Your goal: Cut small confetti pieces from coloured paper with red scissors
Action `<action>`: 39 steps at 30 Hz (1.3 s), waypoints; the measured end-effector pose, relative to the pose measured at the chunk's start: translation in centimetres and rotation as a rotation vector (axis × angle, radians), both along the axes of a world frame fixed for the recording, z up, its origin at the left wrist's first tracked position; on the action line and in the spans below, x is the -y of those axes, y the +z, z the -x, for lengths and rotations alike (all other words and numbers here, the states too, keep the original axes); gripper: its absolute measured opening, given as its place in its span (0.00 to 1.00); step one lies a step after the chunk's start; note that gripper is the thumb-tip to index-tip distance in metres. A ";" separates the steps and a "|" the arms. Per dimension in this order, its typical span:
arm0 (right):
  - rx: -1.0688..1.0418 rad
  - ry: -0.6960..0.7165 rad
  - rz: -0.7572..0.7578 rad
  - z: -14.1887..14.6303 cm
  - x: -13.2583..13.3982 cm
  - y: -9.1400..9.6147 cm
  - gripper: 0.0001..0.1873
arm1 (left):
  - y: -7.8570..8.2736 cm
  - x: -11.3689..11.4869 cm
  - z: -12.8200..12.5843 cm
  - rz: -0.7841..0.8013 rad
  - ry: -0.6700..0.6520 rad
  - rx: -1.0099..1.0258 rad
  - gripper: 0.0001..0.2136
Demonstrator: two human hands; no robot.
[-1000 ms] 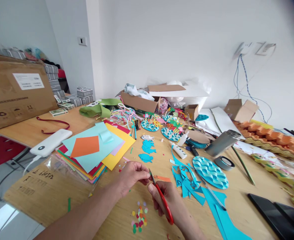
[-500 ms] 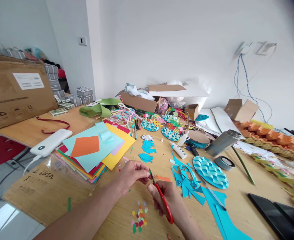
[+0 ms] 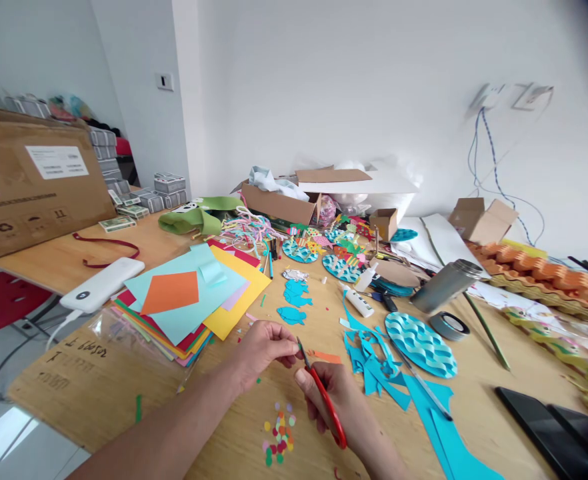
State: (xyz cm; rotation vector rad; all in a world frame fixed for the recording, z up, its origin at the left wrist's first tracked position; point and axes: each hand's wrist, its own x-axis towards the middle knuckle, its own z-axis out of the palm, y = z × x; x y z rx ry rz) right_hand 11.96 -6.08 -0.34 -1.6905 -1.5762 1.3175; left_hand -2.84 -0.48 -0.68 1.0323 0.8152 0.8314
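My right hand [image 3: 338,393] is closed around a pair of red-handled scissors [image 3: 330,408], with the blades pointing up and to the left. My left hand [image 3: 269,348] pinches at the blade tips; whatever lies between thumb and finger is too small to make out. An orange paper strip [image 3: 327,358] lies on the table just behind the scissors. In front of my hands are several small coloured paper dots [image 3: 280,433]. Blue paper fish [image 3: 292,315] lie beyond my left hand, and blue paper scraps [image 3: 374,360] are to the right.
Coloured paper sheets [image 3: 174,327] and a white power bank [image 3: 103,285] are on the left. A wavy blue oval [image 3: 421,344], a tape roll [image 3: 450,326], a metal flask [image 3: 446,287] and glue bottles [image 3: 358,301] stand or lie to the right. A dark phone [image 3: 549,427] lies near the right edge.
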 end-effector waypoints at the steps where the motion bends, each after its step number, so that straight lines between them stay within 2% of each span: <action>1: -0.002 -0.001 0.005 0.0 0.0 0.1 0.20 | 0.0 0.0 0.0 0.000 0.001 -0.003 0.04; 17: -0.017 -0.020 -0.021 -0.2 -0.1 -0.4 0.21 | 0.0 -0.1 -0.2 0.044 -0.023 0.021 0.06; 39: -0.029 -0.021 0.004 0.0 0.1 0.2 0.23 | 0.1 0.0 0.0 0.038 -0.014 0.028 0.05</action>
